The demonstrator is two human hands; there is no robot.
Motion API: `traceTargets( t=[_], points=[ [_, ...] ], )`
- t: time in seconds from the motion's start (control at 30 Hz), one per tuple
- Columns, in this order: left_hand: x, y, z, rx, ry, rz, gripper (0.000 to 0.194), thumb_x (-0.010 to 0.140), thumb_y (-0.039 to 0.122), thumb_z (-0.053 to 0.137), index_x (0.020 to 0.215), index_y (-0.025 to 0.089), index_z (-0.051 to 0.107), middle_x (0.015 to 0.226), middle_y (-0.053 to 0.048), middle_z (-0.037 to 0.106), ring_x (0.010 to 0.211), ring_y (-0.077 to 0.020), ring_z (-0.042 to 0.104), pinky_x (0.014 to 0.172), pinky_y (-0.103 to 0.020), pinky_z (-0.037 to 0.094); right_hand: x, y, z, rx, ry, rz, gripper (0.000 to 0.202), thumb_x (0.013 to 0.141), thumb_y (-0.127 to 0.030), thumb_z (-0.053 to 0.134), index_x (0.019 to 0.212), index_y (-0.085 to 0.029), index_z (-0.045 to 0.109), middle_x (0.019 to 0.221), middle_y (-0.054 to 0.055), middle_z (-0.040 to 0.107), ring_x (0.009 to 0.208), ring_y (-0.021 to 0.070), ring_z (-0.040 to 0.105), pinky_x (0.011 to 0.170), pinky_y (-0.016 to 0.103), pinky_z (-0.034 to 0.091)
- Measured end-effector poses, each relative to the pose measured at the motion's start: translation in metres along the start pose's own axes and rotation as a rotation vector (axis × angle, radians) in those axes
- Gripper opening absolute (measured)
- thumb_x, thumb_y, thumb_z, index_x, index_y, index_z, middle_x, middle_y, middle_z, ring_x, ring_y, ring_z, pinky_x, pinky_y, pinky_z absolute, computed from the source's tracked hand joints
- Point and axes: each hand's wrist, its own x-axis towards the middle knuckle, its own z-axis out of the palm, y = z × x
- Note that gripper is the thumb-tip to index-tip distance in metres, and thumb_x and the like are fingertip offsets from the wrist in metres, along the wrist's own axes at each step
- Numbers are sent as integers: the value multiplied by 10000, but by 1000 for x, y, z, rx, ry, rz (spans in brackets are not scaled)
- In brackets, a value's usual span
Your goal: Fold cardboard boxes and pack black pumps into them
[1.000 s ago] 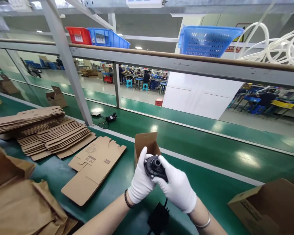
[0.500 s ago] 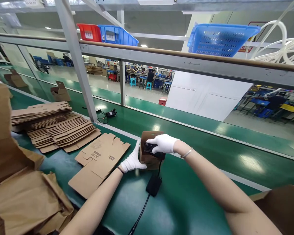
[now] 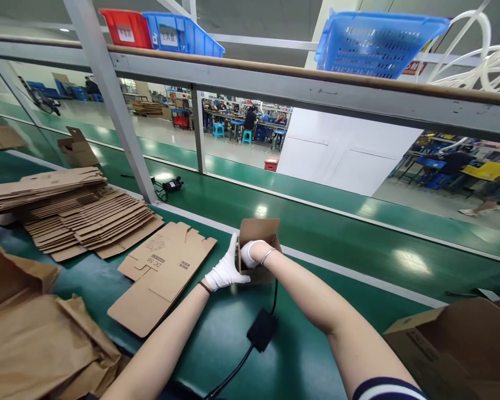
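Observation:
A small brown cardboard box [image 3: 260, 229] stands open on the green work surface, its lid flap raised at the back. My left hand [image 3: 226, 269], in a white glove, grips the box's left side, thumb low along the front and fingers up the edge. My right hand [image 3: 253, 254], also gloved, reaches down inside; its fingers and anything in them are hidden by the box. A black cable runs from the box's right front corner to a black rectangular adapter [image 3: 262, 330] lying on the surface, and a cord continues from there toward me.
Left of the box lies a flat printed carton [image 3: 162, 275], with a stack of folded cartons [image 3: 95, 216] behind it. Crumpled brown paper [image 3: 45, 344] fills the near left. A larger open box [image 3: 454, 339] stands at right. Another black device [image 3: 173, 185] rests on the belt behind.
My right hand has gone deeper into the box, and the black item it held there is out of sight. The left hand keeps its grip. The view has shifted slightly.

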Motion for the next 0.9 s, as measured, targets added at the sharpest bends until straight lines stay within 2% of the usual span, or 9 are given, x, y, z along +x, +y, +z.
traceTargets(
  t=[0.17, 0.27, 0.33, 0.43, 0.53, 0.67, 0.73, 0.8, 0.9],
  points=[
    [-23, 26, -6, 223, 130, 81, 1118, 552, 315, 824, 1502, 194, 247, 1487, -153, 359, 1392, -375, 299, 1171, -510, 217, -55, 6, -24, -85, 64, 54, 255, 934, -378, 549, 1025, -175, 673, 1047, 84, 672, 971, 231, 638, 832, 360, 482],
    [-67, 46, 11, 405, 172, -15, 664, 717, 413, 720, 1334, 270, 521, 1319, -104, 532, 1243, -353, 469, 1100, -487, 322, -111, 30, -28, -148, 269, 179, 307, 981, -334, 380, 917, -216, 656, 969, 74, 686, 912, 211, 635, 786, 317, 445],
    [-97, 49, 37, 408, 22, -120, 518, 693, 478, 734, 1168, 292, 643, 1094, -89, 624, 1048, -350, 570, 1007, -491, 396, -146, 48, -8, -72, 114, 287, 403, 974, -395, 354, 706, -209, 590, 722, 52, 656, 693, 191, 619, 662, 301, 432],
    [-123, 36, 81, 409, -80, -245, 850, 440, 417, 879, 1228, 230, 619, 1048, -147, 618, 1020, -447, 544, 985, -595, 354, -178, 61, 40, 327, -153, 373, 492, 944, -577, 329, 700, -207, 540, 611, 24, 604, 514, 161, 563, 536, 281, 419],
    [-120, 23, 104, 249, -19, -299, 800, 619, 372, 771, 1346, 170, 507, 1125, -192, 603, 1085, -424, 530, 993, -578, 359, -190, 58, 72, 806, -119, 402, 629, 847, -771, 311, 826, -190, 551, 622, 16, 599, 507, 155, 570, 516, 280, 447],
    [-104, 31, 103, -503, -169, -422, 621, 758, 561, 639, 1227, 171, 526, 1020, -135, 639, 799, -250, 651, 720, -382, 514, -191, 48, 66, 1021, 118, 369, 697, 799, -816, 363, 936, -171, 587, 723, 20, 607, 549, 134, 557, 465, 241, 396],
    [-101, 38, 99, -742, -234, -430, 634, 757, 651, 614, 1151, 161, 537, 918, -107, 652, 675, -199, 652, 620, -317, 503, -188, 44, 59, 967, 104, 290, 664, 793, -785, 445, 962, -163, 607, 682, 3, 599, 528, 125, 516, 467, 242, 382],
    [-99, 47, 92, -670, -275, -423, 614, 799, 691, 544, 1113, 164, 545, 787, -71, 656, 618, -184, 643, 597, -301, 497, -182, 41, 53, 943, -4, 214, 628, 802, -749, 476, 927, -151, 621, 631, 0, 598, 526, 138, 518, 500, 263, 406],
    [-87, 66, 69, -65, -277, -335, 540, 856, 674, 460, 969, 170, 618, 635, -44, 628, 575, -197, 612, 596, -326, 492, -177, 42, 37, 781, -41, 220, 478, 843, -616, 507, 795, -156, 628, 671, 24, 635, 603, 169, 574, 561, 276, 421]
  ],
)
